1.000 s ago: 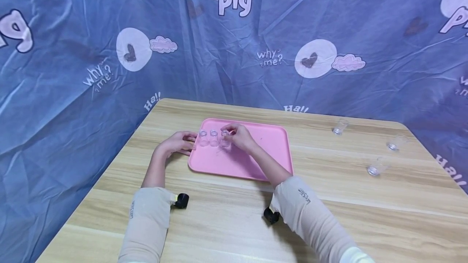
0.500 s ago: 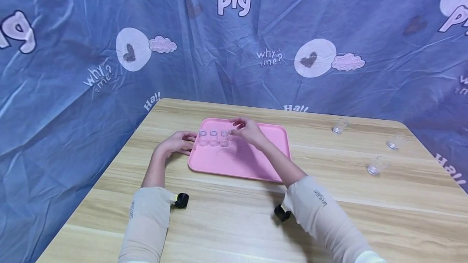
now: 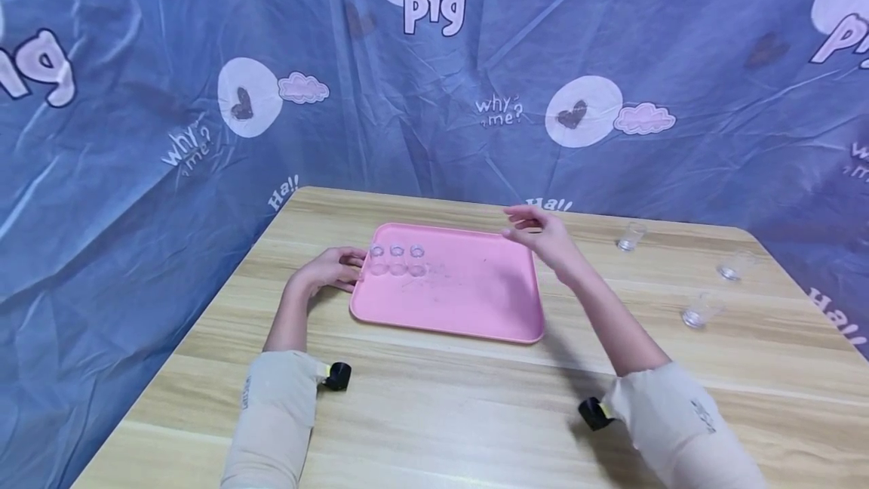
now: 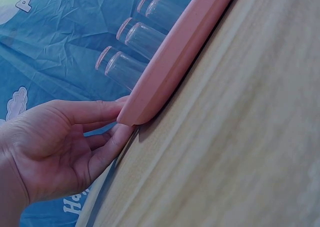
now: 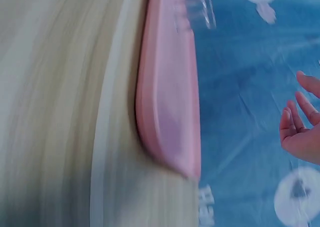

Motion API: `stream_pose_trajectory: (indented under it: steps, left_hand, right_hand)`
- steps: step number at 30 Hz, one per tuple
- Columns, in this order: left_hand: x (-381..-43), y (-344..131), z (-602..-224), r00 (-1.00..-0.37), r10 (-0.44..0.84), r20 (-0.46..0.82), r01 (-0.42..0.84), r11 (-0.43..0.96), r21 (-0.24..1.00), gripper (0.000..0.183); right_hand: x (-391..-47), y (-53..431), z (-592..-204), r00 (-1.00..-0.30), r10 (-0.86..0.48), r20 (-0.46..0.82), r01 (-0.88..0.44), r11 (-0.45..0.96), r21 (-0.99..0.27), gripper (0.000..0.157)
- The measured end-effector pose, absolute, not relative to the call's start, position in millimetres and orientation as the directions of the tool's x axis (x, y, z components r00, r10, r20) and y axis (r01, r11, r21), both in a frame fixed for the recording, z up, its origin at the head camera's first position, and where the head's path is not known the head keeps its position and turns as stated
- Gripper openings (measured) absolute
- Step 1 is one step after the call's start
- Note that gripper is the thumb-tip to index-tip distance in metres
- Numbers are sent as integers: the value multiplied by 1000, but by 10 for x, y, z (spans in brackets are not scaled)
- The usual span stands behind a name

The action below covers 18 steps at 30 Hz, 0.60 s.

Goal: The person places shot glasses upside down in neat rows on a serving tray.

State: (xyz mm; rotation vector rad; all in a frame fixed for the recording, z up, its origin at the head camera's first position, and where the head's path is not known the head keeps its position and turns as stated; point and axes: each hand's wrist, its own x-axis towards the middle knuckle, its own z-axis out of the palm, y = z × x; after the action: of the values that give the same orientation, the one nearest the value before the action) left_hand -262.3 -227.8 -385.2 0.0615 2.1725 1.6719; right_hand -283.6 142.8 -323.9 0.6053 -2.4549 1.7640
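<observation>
A pink tray [image 3: 468, 300] lies on the wooden table. Three small clear shot glasses [image 3: 397, 261] stand in a row near its left end, and they look upside down, thick bases up. My left hand [image 3: 329, 269] holds the tray's left edge; in the left wrist view its fingers [image 4: 97, 109] and thumb meet the rim beside the nearest glass. Above the tray's far right corner, my right hand [image 3: 546, 241] is raised with relaxed fingers and nothing in them. The right wrist view shows that hand at the right side, apart from the tray.
To the right on the table stand three more clear glasses: one at the back [image 3: 631, 236], one farther right [image 3: 736, 266] and one nearer [image 3: 701, 311]. A blue printed curtain [image 3: 421, 134] hangs behind the table [image 3: 434, 413].
My right hand has let go of the rightmost glass on the tray and moved right, lifting over the tray's far right corner. My left hand has stayed at the tray's edge.
</observation>
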Motion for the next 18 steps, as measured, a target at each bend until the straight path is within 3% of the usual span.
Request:
stream_pose_trajectory:
  steps: [5,8,15,18]
  left_hand:
    - [-2617,-2279,-3860,-919,273,-283,-204,284,937,51]
    - [-2619,-2282,-3861,-921,273,-279,-201,282,938,52]
    - [-2630,-2278,-3858,-923,268,-278,-199,286,937,51]
    - [-2631,-2276,-3858,-923,266,-277,-198,288,937,51]
  right_hand:
    - [-3513,2335,-4000,-901,-205,382,-426,259,-867,45]
    - [-3555,2743,-4099,-912,-146,383,-410,306,-859,46]
    - [-2461,2706,-3145,-951,-43,305,-291,449,-845,40]
    - [-2223,2733,-2990,-945,1,326,-285,482,-829,39]
